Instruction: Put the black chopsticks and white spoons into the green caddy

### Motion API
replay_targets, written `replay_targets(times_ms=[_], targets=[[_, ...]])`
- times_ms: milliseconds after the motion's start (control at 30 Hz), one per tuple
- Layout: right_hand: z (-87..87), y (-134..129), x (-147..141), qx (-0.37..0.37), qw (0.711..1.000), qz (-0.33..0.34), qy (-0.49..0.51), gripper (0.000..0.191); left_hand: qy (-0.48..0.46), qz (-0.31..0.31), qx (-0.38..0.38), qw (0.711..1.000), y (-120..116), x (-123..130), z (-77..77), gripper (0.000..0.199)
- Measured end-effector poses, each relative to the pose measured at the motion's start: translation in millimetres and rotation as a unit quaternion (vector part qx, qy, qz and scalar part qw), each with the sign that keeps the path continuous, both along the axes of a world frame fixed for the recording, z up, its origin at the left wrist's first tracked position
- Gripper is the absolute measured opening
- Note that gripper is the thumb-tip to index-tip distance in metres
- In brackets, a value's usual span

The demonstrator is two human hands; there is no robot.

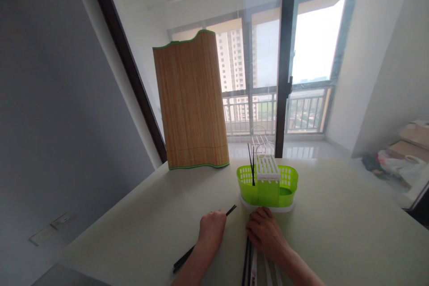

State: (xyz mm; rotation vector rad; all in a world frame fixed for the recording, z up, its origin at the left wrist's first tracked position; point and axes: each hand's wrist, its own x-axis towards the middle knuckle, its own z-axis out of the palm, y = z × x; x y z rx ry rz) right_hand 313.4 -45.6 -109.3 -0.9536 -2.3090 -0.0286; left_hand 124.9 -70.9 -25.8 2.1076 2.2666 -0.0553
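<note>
My left hand (213, 225) is closed in a fist around black chopsticks (182, 259), whose thin tips stick out past the fingers at the upper right. To its right, my right hand (265, 232) rests low on the table with fingers curled over the ends of more black chopsticks (247, 261). White long-handled utensils (268, 272) lie beside these, partly under my right wrist; their kind is hidden. Just beyond my right hand stands a green utensil basket (268, 193) with a white slatted rack across its middle. Two black chopsticks (252, 165) stand upright in its left compartment.
A rolled bamboo mat (192, 103) with green edging stands upright at the back of the pale table (335, 223). Behind the table is a dark-framed glass door (284, 62). Boxes and bags (402, 161) lie on the floor at the right.
</note>
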Motion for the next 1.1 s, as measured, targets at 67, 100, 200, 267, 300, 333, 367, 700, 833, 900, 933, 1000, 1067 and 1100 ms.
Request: replay_targets(times_ms=[67,100,200,267,300,333,367,700,833,900,933,1000,1067,1100], targets=[[1.5,-1,0,-0.001,1.000,0.003,0.025,0.007,-0.039,-0.028,0.063,0.997,-4,-4,15.9,0.033],[2.3,-2,0,-0.004,0.999,0.008,0.039,0.007,-0.078,-0.048,0.106,0.990,-6,-6,24.2,0.029],[3.6,-6,-1,-0.025,0.995,0.038,0.084,0.025,-0.252,-0.107,0.215,0.937,-13,-8,43.7,0.024],[2.6,-9,-3,-0.052,0.990,0.066,0.110,0.036,-0.351,-0.135,0.245,0.893,-17,-5,48.1,0.024],[1.4,-11,-5,-0.067,0.987,0.078,0.120,0.040,-0.387,-0.149,0.252,0.875,-18,-3,47.5,0.022],[-0.3,-13,-7,-0.079,0.985,0.087,0.128,0.044,-0.413,-0.159,0.255,0.860,-20,0,45.4,0.022],[-2.2,-14,-10,-0.086,0.983,0.091,0.134,0.047,-0.433,-0.166,0.253,0.849,-22,2,42.2,0.021],[-15.8,-14,-25,-0.104,0.989,0.077,0.079,0.005,-0.541,-0.135,0.182,0.810,-32,9,18.4,0.017],[-21.1,-12,-26,-0.076,0.993,0.074,0.056,0.006,-0.476,-0.170,0.183,0.843,-32,8,16.0,0.011],[-24.1,-12,-27,-0.071,0.994,0.069,0.041,0.006,-0.448,-0.186,0.179,0.856,-32,7,15.6,0.011],[-25.3,-12,-27,-0.071,0.995,0.063,0.032,0.007,-0.441,-0.189,0.181,0.858,-32,6,17.4,0.011],[-26.3,-12,-25,-0.071,0.996,0.045,0.019,0.010,-0.437,-0.186,0.202,0.857,-30,1,27.2,0.013],[-25.3,-11,-22,-0.069,0.997,0.034,0.028,0.011,-0.433,-0.177,0.252,0.847,-26,-6,46.2,0.015],[-24.2,-11,-21,-0.064,0.997,0.034,0.040,0.016,-0.431,-0.168,0.285,0.840,-22,-9,58.3,0.016]])
